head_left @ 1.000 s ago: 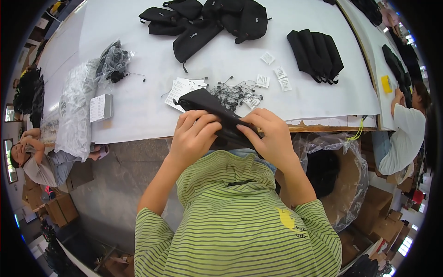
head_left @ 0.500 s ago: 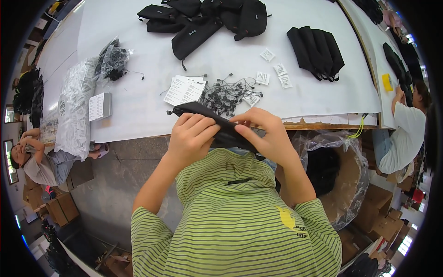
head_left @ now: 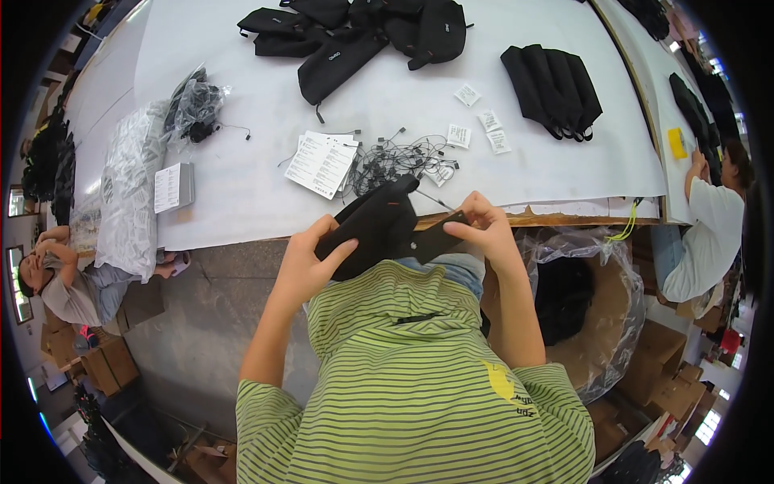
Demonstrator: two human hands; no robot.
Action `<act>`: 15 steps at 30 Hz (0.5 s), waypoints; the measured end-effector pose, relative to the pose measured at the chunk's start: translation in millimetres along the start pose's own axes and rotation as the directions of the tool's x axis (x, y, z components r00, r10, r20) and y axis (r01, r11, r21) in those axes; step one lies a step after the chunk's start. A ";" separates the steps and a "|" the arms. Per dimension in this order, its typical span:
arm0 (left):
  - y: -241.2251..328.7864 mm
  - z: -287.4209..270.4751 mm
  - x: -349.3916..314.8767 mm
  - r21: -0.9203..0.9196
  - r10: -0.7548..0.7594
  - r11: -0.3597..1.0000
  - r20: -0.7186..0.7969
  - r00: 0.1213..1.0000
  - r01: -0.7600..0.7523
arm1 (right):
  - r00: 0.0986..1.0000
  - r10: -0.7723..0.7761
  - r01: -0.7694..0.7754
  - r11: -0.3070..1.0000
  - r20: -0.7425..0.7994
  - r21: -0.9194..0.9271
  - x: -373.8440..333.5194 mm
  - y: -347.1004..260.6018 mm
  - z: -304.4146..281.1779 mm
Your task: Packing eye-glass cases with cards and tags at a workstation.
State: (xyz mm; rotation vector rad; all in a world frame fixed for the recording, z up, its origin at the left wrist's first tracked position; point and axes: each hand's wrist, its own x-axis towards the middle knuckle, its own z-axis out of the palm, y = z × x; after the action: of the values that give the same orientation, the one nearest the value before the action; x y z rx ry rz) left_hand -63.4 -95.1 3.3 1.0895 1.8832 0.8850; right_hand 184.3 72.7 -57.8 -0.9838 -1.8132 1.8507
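My left hand [head_left: 311, 255] is closed on a black fabric pouch [head_left: 372, 229], its thumb lying across the near side. The pouch is tilted up at the table's front edge, just above my lap. My right hand [head_left: 485, 229] pinches a dark hang tag [head_left: 436, 240] between thumb and fingers, beside the pouch's right end. A thin cord runs between the pouch's upper corner and my right fingers. Just beyond the pouch lies a tangle of black tag strings [head_left: 395, 165], and left of it a stack of white printed cards [head_left: 321, 165].
More black pouches [head_left: 343, 64] are piled at the far side, and a neat group of them [head_left: 552, 93] lies right. Small white packets [head_left: 488, 121] are scattered between. Plastic-wrapped bundles [head_left: 133, 181] line the left. A plastic-lined carton [head_left: 609, 323] stands by my right; a co-worker [head_left: 713, 218] sits beyond.
Both hands were together on the pouch. The right hand has drawn away to the right with the dark tag, and the pouch has turned so its end points up and away.
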 end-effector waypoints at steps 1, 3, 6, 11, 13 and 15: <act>-5.7 0.3 -1.0 0.000 0.001 1.000 0.002 1.000 -0.001 | 1.000 0.014 -0.010 0.987 -0.020 0.160 -1.0 -0.3 -4.6; -19.7 2.6 -2.2 -0.048 0.088 0.995 0.011 0.996 -0.087 | 0.998 0.012 0.006 0.955 -0.058 0.295 -0.8 -10.3 -8.8; -19.3 -5.9 -7.4 0.030 0.004 0.999 0.329 0.944 -0.015 | 0.971 0.235 -0.190 0.861 -0.038 0.472 -8.3 -22.5 -17.7; -22.0 -5.3 -8.3 0.028 0.002 0.999 0.635 0.773 -0.026 | 0.934 0.213 -0.352 0.695 0.287 0.627 -14.8 -21.1 -42.7; -28.7 -9.7 -8.1 -0.142 0.028 0.985 0.685 0.728 0.096 | 0.934 0.239 -0.318 0.895 0.265 0.315 -16.0 -24.5 -48.2; -24.5 -14.6 -6.6 -0.168 0.017 0.975 0.712 0.702 0.146 | 0.949 0.218 -0.272 0.932 0.229 0.239 -11.2 -21.4 -58.7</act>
State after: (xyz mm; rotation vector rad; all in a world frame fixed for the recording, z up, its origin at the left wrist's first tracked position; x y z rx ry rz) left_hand -82.8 -113.4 -8.8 1.0233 1.1325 0.4892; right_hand 228.3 109.2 -30.4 -0.9907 -1.5395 2.3520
